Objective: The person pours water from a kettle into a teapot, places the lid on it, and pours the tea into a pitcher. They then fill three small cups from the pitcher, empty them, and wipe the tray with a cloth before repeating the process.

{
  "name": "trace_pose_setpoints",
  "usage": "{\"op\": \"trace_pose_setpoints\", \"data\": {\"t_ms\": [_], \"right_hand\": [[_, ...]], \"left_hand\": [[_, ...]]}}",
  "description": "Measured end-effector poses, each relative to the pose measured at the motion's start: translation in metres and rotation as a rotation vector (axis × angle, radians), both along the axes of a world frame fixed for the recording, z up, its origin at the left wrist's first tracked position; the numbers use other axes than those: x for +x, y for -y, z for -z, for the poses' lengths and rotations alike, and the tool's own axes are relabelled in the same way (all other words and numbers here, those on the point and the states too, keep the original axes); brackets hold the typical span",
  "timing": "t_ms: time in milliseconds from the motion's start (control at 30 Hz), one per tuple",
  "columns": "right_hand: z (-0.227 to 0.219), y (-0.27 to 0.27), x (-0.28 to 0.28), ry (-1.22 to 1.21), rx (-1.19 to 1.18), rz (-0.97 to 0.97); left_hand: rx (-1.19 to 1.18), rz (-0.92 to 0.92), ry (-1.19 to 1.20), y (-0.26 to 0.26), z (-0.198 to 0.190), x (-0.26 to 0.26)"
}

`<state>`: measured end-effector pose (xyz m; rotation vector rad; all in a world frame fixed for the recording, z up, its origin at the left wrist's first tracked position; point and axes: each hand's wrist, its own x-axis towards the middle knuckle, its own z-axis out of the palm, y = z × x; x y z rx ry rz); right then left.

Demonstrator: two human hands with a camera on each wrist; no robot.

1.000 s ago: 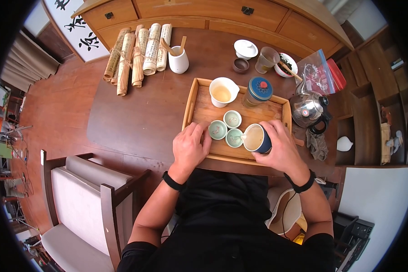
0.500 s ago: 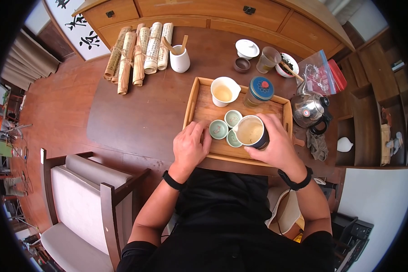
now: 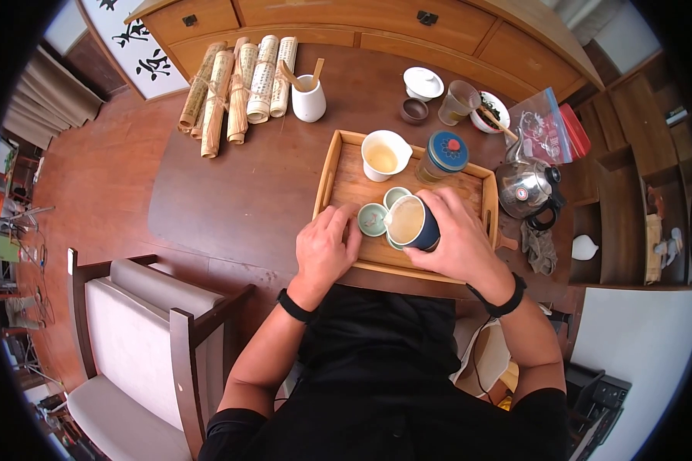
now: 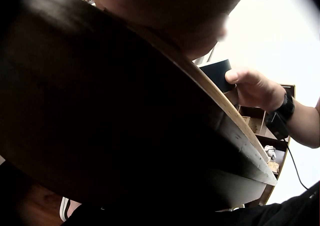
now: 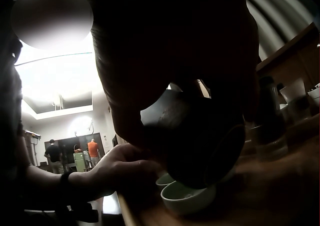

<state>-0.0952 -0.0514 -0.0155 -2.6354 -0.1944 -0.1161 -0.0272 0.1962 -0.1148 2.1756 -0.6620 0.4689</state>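
My right hand (image 3: 462, 240) grips a dark blue tea pitcher (image 3: 407, 221) with a pale inside, tilted left so its spout overlaps the rim of the left green teacup (image 3: 372, 220). Partly behind the pitcher is the back teacup (image 3: 396, 195); the front teacup (image 3: 393, 244) is almost hidden. All three sit on a wooden tray (image 3: 325, 175). At the tray's front left corner rests my left hand (image 3: 327, 244), fingers loosely bent beside the left cup, holding nothing. From the right wrist view, the pitcher (image 5: 200, 141) shows as a dark shape over a teacup (image 5: 186, 200).
Farther back on the tray stand a white pitcher (image 3: 384, 157) of tea and a blue-lidded jar (image 3: 446, 156). A steel kettle (image 3: 526, 188) and a grey cloth (image 3: 539, 250) lie right of it. Behind are bamboo scrolls (image 3: 238, 92) and a white tool holder (image 3: 309, 104).
My right hand has carried the blue pitcher left, lifting it from the front cup and tipping it at the left cup. My left hand has stayed by the tray corner.
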Motion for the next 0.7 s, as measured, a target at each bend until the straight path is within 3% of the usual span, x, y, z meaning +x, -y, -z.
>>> {"op": "trace_pose_setpoints", "data": {"t_ms": [700], "right_hand": [[-0.014, 0.004, 0.008, 0.061, -0.112, -0.027]], "left_hand": [[0.002, -0.001, 0.004, 0.001, -0.001, 0.000]]}}
